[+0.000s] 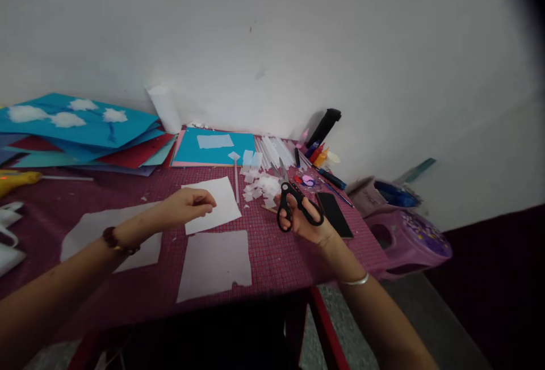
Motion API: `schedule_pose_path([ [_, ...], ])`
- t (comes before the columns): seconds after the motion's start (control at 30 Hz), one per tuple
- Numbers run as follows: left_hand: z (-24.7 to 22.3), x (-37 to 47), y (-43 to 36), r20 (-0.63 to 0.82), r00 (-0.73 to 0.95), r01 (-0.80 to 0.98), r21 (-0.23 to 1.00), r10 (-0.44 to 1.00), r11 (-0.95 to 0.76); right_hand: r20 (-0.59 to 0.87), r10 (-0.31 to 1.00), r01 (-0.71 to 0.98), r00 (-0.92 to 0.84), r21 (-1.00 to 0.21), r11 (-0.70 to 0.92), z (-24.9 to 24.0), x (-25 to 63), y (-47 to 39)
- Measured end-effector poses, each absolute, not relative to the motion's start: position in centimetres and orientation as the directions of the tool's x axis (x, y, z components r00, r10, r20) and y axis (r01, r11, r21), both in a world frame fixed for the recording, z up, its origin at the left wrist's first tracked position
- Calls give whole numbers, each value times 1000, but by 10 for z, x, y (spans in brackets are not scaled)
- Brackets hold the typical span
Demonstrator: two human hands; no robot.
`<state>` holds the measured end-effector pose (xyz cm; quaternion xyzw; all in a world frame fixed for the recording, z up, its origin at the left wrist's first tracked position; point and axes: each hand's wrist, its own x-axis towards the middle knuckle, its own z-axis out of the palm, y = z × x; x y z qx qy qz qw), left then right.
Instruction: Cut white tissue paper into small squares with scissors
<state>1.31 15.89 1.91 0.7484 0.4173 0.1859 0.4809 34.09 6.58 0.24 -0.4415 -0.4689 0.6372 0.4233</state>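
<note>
My right hand (313, 223) grips a pair of black-handled scissors (284, 189), with fingers through the handle loops and the blades pointing up and slightly apart. Curled fingers close my left hand (191, 206) over a white paper sheet (213, 219); nothing shows between them. Just below lies a second white sheet (217, 262) with a torn-looking lower edge. Another pale sheet (102, 228) is partly hidden under my left forearm. A heap of small white paper pieces (261, 185) sits beyond the scissors.
Coloured sheets (140, 154) with a blue cloud picture (55, 131) are stacked at left, near a yellow glue gun (19, 181). White sticks (272, 148), paint bottles (317, 154) and a black phone-like slab (335, 214) lie at right. A pink stool (404, 239) stands beside the table.
</note>
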Motion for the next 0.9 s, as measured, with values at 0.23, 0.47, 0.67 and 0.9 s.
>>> schedule_pose_path([
  [0.23,16,-17,116,-81,613,486,823,786,-294,-49,994,614,-94,-789,19,-12,361,15],
  [0.47,-3,-52,98,-108,616,585,726,780,-362,75,988,904,-133,-400,152,-29,371,-20],
  [0.67,-1,-39,93,151,626,719,268,765,-642,39,987,919,-154,-362,157,-29,373,-20],
  [0.9,-12,4,105,129,612,743,245,780,-623,82,983,943,-163,-280,180,-59,387,-20],
])
